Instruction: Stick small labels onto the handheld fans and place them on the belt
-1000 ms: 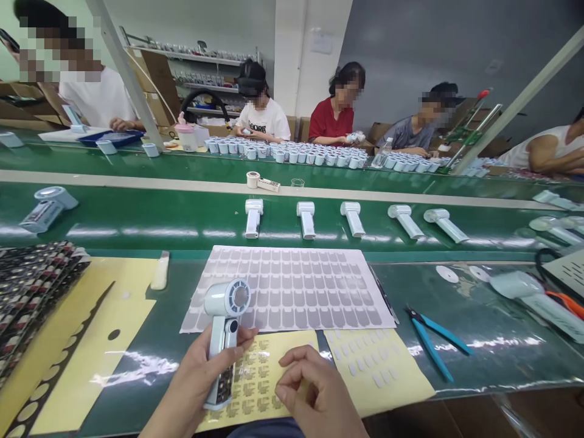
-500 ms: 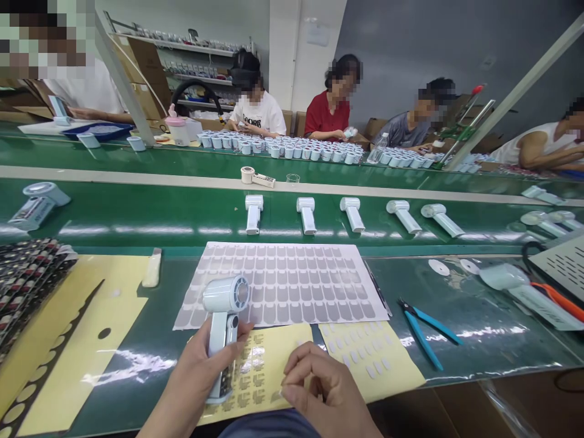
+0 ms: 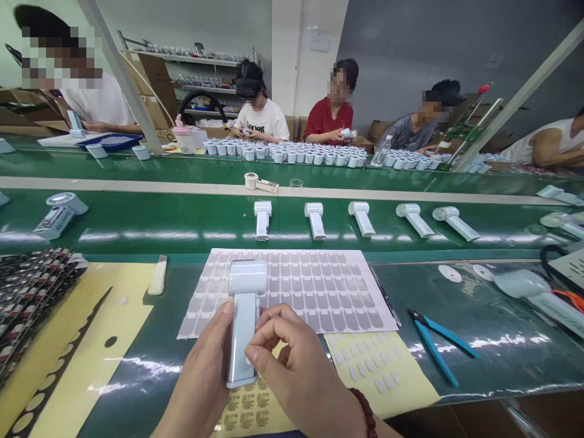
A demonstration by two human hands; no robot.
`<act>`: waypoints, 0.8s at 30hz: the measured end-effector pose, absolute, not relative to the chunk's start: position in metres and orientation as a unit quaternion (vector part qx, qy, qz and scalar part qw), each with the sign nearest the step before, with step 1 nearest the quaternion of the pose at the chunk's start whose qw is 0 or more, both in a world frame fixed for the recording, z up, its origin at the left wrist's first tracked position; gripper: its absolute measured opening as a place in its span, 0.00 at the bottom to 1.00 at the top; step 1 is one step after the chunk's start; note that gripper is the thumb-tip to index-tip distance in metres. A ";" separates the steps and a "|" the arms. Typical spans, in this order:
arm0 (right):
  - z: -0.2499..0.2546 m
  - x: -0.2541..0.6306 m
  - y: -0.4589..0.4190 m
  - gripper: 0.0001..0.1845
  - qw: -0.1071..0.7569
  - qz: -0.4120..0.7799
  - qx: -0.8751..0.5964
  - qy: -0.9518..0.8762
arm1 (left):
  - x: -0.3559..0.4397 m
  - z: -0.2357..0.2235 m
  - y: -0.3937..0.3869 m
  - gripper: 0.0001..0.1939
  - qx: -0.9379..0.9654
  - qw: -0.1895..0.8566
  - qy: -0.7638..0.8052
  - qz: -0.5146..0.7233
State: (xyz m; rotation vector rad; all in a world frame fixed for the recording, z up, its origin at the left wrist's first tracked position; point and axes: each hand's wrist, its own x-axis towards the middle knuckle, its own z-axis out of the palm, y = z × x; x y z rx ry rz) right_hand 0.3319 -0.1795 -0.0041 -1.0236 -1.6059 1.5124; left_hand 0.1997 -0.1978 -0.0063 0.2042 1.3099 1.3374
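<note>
A light blue handheld fan (image 3: pixel 243 331) stands upright in my left hand (image 3: pixel 206 358), its smooth handle side facing me. My right hand (image 3: pixel 292 356) is at the lower handle, thumb and forefinger pinched close to its surface; whatever they hold is too small to make out. Beneath both hands lies a yellow sheet of dark-printed labels (image 3: pixel 249 420). To its right is another yellow sheet with pale oval stickers (image 3: pixel 413 386). Behind the fan spreads a white sheet of grey stickers (image 3: pixel 314 298).
Blue-handled nippers (image 3: pixel 438 347) and tweezers (image 3: pixel 384 295) lie to the right. A row of fans (image 3: pixel 314 220) rests on the green belt (image 3: pixel 219 222). Yellow backing sheets (image 3: pixel 98 316) and a dark patterned stack (image 3: pixel 34 310) are at left. Several co-workers (image 3: pixel 331 115) sit opposite.
The fan has been turned so its plain handle side faces me instead of the button side. My right hand has moved from over the label sheet to the handle. The view has shifted slightly.
</note>
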 end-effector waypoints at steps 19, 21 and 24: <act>-0.004 0.331 -0.163 0.09 0.371 0.493 -0.378 -0.690 | 0.203 -0.002 -0.192 0.25 0.100 0.646 0.485 0.580; -0.003 0.334 -0.160 0.08 0.371 0.521 -0.376 -0.670 | 0.203 0.000 -0.195 0.31 0.141 0.644 0.477 0.581; -0.001 0.336 -0.155 0.08 0.371 0.573 -0.380 -0.624 | 0.198 -0.002 -0.196 0.37 0.183 0.659 0.476 0.553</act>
